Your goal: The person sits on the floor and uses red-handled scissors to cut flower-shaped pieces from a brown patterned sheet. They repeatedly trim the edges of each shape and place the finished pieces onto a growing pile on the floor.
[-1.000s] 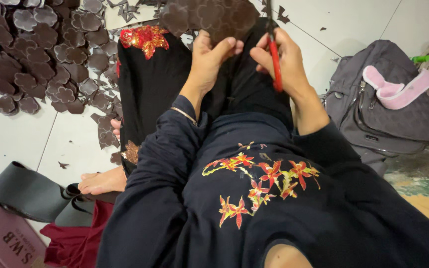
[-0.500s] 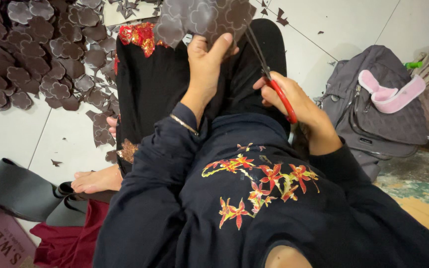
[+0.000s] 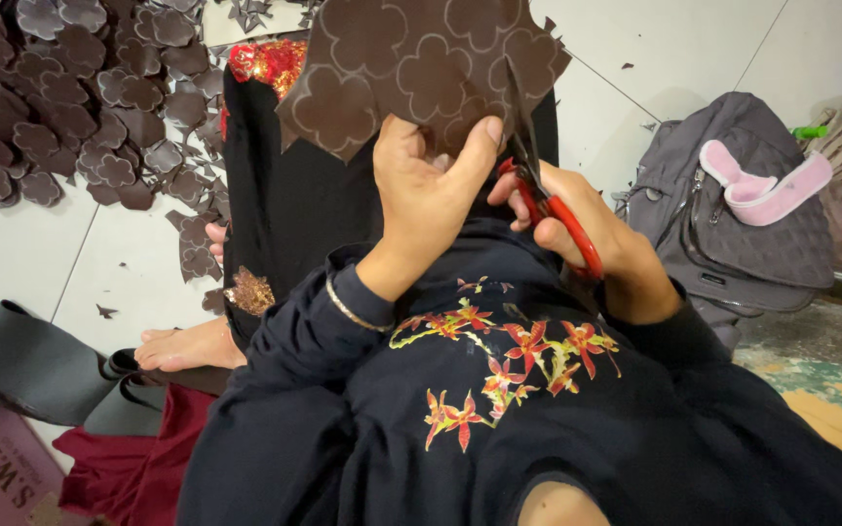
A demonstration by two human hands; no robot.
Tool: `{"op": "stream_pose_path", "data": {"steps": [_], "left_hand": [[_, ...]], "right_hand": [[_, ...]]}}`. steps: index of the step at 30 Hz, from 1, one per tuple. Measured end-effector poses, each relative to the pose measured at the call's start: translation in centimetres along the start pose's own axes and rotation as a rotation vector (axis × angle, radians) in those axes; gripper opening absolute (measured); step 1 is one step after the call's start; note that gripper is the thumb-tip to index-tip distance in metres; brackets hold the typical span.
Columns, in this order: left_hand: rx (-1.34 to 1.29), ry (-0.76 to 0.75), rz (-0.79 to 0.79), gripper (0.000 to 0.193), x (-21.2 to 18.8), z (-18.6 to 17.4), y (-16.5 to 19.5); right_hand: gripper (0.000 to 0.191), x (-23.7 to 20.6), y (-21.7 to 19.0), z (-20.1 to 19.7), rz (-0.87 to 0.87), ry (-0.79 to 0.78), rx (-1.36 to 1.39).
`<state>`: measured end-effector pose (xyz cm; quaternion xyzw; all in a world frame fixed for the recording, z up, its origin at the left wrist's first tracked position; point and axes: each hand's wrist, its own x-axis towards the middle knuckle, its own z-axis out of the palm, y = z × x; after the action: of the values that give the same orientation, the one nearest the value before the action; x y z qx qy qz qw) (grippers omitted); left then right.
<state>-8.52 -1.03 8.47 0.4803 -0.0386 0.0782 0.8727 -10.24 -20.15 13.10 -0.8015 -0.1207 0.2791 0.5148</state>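
My left hand point(image 3: 431, 190) grips the lower edge of a dark brown sheet point(image 3: 411, 68) marked with flower outlines and holds it up in front of me. Red-handled scissors point(image 3: 553, 200) are in my right hand point(image 3: 592, 239), blades pointing up into the sheet's right side. I sit on a white tiled floor in black clothes with red and yellow flower embroidery.
A heap of cut brown flower shapes point(image 3: 70, 97) lies on the floor at the upper left. A grey backpack point(image 3: 733, 234) with a pink sandal point(image 3: 762, 190) on it stands at the right. A grey strip point(image 3: 31, 365) and dark red cloth point(image 3: 129, 468) lie at the lower left.
Both hands have come closer to me with the sheet raised. The scissors now cut upward into the sheet's right edge.
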Motion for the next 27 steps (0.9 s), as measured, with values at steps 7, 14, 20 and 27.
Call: {"op": "stream_pose_path", "data": {"steps": [7,14,20,27], "left_hand": [[-0.047,-0.003,-0.058,0.016,-0.5,0.6,1.8],[-0.092,-0.010,-0.077,0.017,-0.8,0.9,2.2],[-0.102,-0.019,-0.079,0.017,-0.7,0.9,2.2],[-0.087,-0.024,-0.074,0.018,-0.9,0.9,2.4]], "right_hand": [[0.106,-0.3,0.6,-0.3,-0.052,0.022,-0.062],[0.102,-0.5,2.2,-0.5,-0.006,0.025,0.005],[0.099,-0.7,2.7,-0.8,0.015,0.021,0.028],[0.097,-0.8,2.8,-0.9,0.011,0.040,0.036]]}}
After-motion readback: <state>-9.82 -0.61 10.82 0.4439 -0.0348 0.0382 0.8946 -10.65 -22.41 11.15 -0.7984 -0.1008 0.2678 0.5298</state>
